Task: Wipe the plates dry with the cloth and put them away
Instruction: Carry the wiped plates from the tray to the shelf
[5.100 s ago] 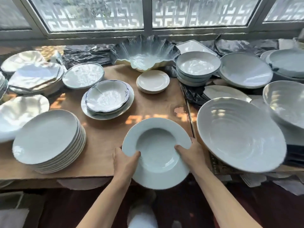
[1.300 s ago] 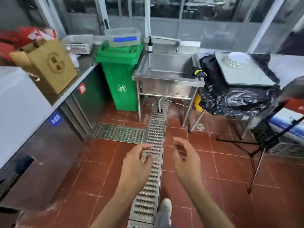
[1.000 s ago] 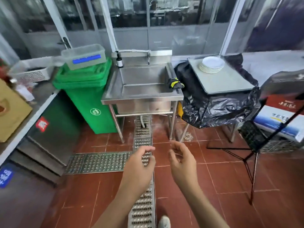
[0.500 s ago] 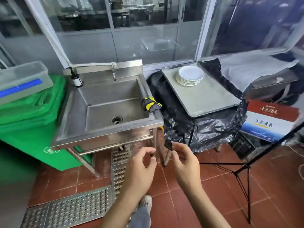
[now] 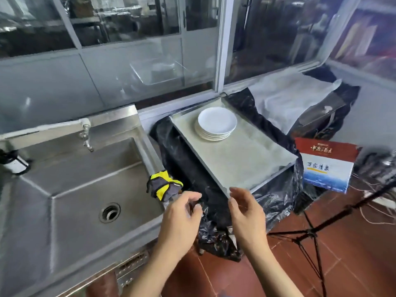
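The stack of white plates (image 5: 216, 124) sits at the far end of a metal tray (image 5: 246, 159), well beyond both hands. The left hand (image 5: 182, 219) hangs empty with fingers loosely curled, thumb and forefinger apart; the right hand (image 5: 248, 217) is also empty, fingers relaxed and slightly spread, near the tray's front corner. A yellow-and-grey cloth (image 5: 164, 185) is draped over the steel sink's (image 5: 70, 189) right rim, just beyond the left hand. Black plastic sheeting (image 5: 188, 159) lies under the tray.
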A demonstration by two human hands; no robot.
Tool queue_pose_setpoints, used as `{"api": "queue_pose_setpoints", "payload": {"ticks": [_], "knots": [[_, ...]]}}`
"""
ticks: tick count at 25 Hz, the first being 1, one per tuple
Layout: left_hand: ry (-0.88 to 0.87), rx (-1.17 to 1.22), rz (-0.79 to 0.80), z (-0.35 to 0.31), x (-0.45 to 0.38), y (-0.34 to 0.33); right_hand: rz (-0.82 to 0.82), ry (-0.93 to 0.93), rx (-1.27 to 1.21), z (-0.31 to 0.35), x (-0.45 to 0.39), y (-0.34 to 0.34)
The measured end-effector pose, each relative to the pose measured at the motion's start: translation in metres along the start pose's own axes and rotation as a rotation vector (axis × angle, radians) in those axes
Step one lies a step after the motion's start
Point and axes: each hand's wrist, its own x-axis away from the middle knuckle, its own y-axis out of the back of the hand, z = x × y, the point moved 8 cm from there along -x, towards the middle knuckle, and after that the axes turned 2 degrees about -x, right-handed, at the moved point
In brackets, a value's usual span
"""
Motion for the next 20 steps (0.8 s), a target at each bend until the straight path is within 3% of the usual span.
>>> {"api": "queue_pose_setpoints", "payload": {"ticks": [8,15,20], "knots": [[0.046,-0.047,0.023,-0.004,-0.155,-0.067,0.016,-0.005,-0.034,-0.027,-0.182,-0.02],[0.24,-0.007,-0.094,-0.01,-0.29,-0.134,0.016,-0.043,-0.027,-0.083,-0.373,-0.024],[0.325,-0.051,-0.156,0.009,-0.362,-0.161,-0.002,-0.072,-0.036,-0.128,-0.464,-0.051]]}}
